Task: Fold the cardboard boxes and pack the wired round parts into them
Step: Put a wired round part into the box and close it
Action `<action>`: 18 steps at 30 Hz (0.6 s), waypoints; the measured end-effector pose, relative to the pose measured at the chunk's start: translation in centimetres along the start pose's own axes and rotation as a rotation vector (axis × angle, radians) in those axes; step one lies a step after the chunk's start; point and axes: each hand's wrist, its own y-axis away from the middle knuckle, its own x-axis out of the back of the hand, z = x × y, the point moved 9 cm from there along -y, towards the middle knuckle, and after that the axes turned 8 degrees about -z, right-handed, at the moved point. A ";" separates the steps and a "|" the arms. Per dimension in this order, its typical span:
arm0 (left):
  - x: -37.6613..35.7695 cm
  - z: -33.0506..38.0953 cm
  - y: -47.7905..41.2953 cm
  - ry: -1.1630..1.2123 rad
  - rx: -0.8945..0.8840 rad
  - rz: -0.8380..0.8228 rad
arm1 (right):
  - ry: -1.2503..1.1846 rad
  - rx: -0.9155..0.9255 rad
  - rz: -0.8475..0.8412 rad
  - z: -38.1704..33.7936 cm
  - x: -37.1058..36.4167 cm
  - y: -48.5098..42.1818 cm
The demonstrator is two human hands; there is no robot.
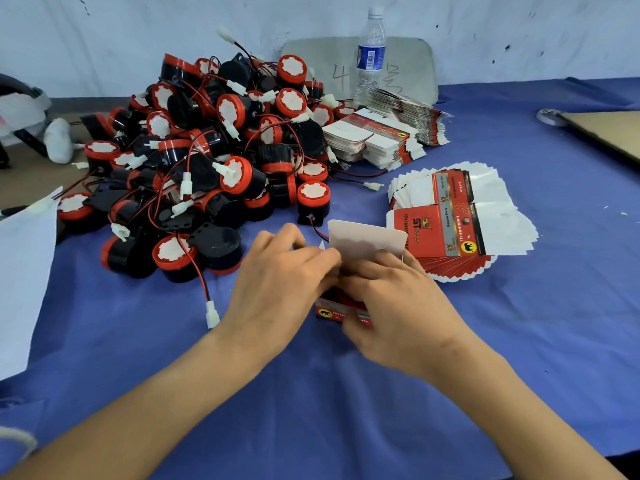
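Observation:
A small red cardboard box [341, 315] stands on the blue cloth in front of me, its white lid flap [367, 239] upright. My left hand [280, 289] grips its left side with curled fingers at the top edge. My right hand [391, 306] covers its right side and front, fingers curled over the opening. What is inside the box is hidden. A big heap of red-and-black wired round parts [194, 161] lies behind, to the left. Flat unfolded boxes lie fanned in a pile [460, 216] to the right.
More flat box stacks [384, 133] sit at the back, beside a plastic water bottle [371, 53]. A white sheet [24, 271] overlaps the left table edge. A loose white connector on a red-black wire [212, 315] lies near my left wrist. Brown cardboard [606, 131] lies far right.

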 end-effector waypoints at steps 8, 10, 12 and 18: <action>-2.2 -1.3 0.1 -0.007 0.191 -0.226 | -0.104 0.045 0.143 0.5 0.3 -0.1; -3.5 -1.6 0.5 0.008 0.275 -0.302 | -0.151 0.077 0.214 0.4 0.4 0.1; -4.6 -1.8 0.8 0.074 0.355 -0.358 | -0.323 0.102 0.375 1.0 1.2 0.9; -3.8 -2.1 0.0 0.320 0.427 -0.226 | -0.765 0.040 1.053 4.9 1.6 6.4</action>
